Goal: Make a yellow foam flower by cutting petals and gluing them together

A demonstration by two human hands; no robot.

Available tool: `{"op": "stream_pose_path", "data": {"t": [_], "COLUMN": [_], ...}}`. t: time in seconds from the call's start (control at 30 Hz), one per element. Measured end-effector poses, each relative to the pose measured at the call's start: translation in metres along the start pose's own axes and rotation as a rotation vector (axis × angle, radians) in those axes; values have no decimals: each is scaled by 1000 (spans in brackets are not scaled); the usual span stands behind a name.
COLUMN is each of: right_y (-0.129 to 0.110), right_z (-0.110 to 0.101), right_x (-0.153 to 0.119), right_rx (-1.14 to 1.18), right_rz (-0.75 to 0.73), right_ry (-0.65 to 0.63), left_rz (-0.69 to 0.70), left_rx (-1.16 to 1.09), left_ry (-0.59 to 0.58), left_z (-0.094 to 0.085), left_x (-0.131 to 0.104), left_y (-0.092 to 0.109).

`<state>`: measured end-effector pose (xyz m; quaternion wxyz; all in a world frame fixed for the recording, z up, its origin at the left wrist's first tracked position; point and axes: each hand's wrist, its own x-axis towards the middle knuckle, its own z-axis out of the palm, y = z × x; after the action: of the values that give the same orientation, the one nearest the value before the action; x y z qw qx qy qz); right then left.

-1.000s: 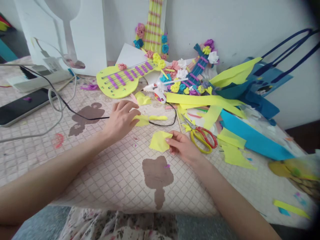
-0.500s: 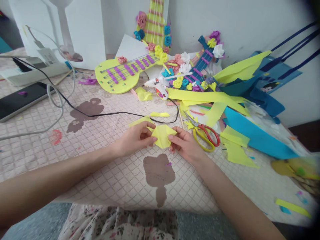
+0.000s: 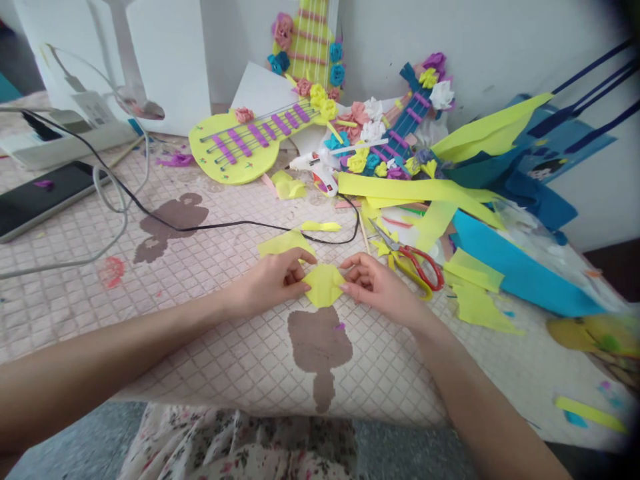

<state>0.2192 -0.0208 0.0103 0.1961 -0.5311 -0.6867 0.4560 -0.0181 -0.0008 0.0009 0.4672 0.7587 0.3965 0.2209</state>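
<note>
Between my hands is a small piece of yellow crepe paper, spread out with a pleated surface. My left hand pinches its left edge between thumb and fingers. At the opposite edge, my right hand grips it with thumb and fingertips. Behind my left hand lies another yellow paper sheet, and a twisted yellow strip rests just beyond. Scissors with red and yellow handles lie to the right of my right hand.
A glue gun lies behind, its black cord looping across the tablecloth. Beyond are a yellow paper guitar, a blue one and paper flowers. Blue paper lies right; a phone and power strip sit left.
The yellow paper has tipped flatter and sits slightly lower between my hands. My right hand's fingers have shifted outward along its right edge.
</note>
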Motion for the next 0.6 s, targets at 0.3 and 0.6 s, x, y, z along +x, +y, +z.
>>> {"op": "stream_pose_path", "data": {"t": [0.3, 0.6], "right_y": [0, 7], "right_z": [9, 24], "right_x": [-9, -9], "right_rx": [-527, -734], "right_rz": [-470, -544], "right_ry": [237, 178], "left_rz": [-173, 26], "left_rx": [-311, 15], "left_ry": [-88, 77], "left_z": [-8, -6], "left_x": [9, 3], "left_y": [-2, -1]}}
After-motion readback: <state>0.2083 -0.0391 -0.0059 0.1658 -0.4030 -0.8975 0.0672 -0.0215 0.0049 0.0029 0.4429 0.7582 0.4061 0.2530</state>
